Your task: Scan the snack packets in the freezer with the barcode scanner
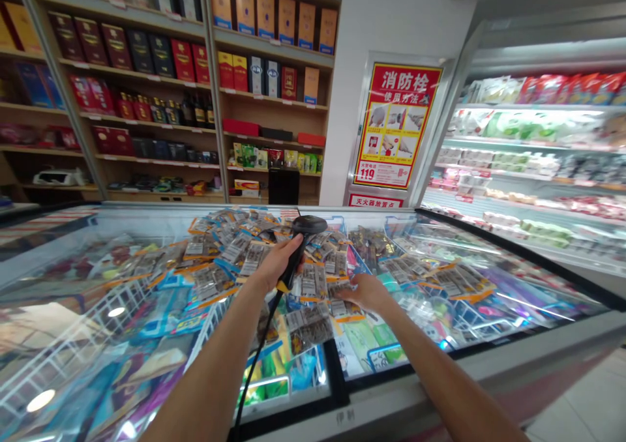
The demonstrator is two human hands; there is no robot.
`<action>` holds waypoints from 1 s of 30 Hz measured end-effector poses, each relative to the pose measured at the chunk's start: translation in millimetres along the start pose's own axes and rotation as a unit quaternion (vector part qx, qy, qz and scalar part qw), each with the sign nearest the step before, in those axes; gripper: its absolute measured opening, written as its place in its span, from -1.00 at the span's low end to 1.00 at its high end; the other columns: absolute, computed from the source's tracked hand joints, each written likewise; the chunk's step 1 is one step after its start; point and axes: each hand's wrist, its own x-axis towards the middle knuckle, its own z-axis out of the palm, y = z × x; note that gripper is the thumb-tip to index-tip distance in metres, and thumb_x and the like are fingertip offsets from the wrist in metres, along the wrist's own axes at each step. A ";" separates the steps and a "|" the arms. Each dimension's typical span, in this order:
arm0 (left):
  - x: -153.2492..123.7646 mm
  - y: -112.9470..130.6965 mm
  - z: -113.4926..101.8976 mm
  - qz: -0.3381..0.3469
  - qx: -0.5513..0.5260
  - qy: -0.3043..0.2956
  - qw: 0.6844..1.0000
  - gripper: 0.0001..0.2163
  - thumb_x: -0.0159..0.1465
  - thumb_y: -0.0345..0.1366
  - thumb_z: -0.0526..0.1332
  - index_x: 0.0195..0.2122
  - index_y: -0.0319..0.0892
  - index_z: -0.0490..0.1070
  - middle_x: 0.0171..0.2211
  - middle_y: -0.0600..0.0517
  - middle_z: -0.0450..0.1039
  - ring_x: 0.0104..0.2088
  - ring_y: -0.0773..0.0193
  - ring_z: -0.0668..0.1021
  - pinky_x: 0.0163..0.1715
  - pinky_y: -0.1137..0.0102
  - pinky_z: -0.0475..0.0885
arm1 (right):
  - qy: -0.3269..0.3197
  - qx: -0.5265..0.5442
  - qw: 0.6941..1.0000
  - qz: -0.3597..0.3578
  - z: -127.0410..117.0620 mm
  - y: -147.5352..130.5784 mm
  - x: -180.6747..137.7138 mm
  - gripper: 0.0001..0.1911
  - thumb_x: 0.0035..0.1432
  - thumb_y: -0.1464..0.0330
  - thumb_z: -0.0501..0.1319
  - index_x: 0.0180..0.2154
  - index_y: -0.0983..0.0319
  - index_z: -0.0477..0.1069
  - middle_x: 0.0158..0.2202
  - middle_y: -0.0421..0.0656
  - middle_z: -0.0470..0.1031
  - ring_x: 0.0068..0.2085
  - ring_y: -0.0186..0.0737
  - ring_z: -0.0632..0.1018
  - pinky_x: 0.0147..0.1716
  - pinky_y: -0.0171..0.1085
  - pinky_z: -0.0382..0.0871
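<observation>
My left hand (280,265) is closed around the handle of a black barcode scanner (310,224), its head up and its cable trailing down toward me. Below and beyond it, many flat clear packets with blue and orange edges and dark contents (254,257) lie heaped over the freezer's glass top. To the right of the scanner, my right hand (368,293) has its fingers closed on the edge of one packet (338,291); the fingertips are partly hidden. Another packet (309,328) lies nearer to me, beneath both hands.
The glass-topped chest freezer (391,390) spans the front, with wire baskets (98,321) and bagged goods under its glass. Behind it stand shelves of boxed bottles (176,60) and a red fire-hydrant sign (397,126). A lit refrigerated display (533,162) is at right.
</observation>
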 end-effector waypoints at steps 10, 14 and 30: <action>-17.0 6.7 1.2 0.003 -0.010 -0.068 0.998 -0.65 0.02 -0.01 0.11 -0.52 -0.27 0.27 -0.64 0.06 0.32 -0.69 0.46 0.35 -0.70 0.55 0.21 | 0.110 0.404 0.908 0.008 -21.2 18.6 37.9 -0.69 -0.19 0.20 0.14 -0.40 0.28 0.41 -0.54 -0.17 0.46 -0.52 -0.29 0.42 -0.55 -0.33 0.21; -19.5 5.8 1.8 -0.014 -0.009 -0.069 0.997 -0.66 0.03 -0.02 0.10 -0.48 -0.26 0.28 -0.64 0.07 0.33 -0.68 0.46 0.35 -0.69 0.56 0.21 | 0.189 0.426 0.884 -0.005 -23.7 23.9 58.3 -0.64 -0.18 0.20 0.12 -0.31 0.27 0.36 -0.41 -0.13 0.48 -0.40 -0.21 0.45 -0.45 -0.28 0.27; -20.9 -0.5 10.5 -0.054 0.014 -0.064 0.996 -0.67 -0.02 -0.02 0.15 -0.51 -0.24 0.28 -0.65 0.08 0.34 -0.69 0.46 0.34 -0.69 0.54 0.21 | 0.215 0.447 0.868 -0.013 1.0 40.9 73.1 -0.64 -0.11 0.19 0.10 -0.30 0.30 0.35 -0.39 -0.12 0.46 -0.33 -0.20 0.45 -0.32 -0.25 0.29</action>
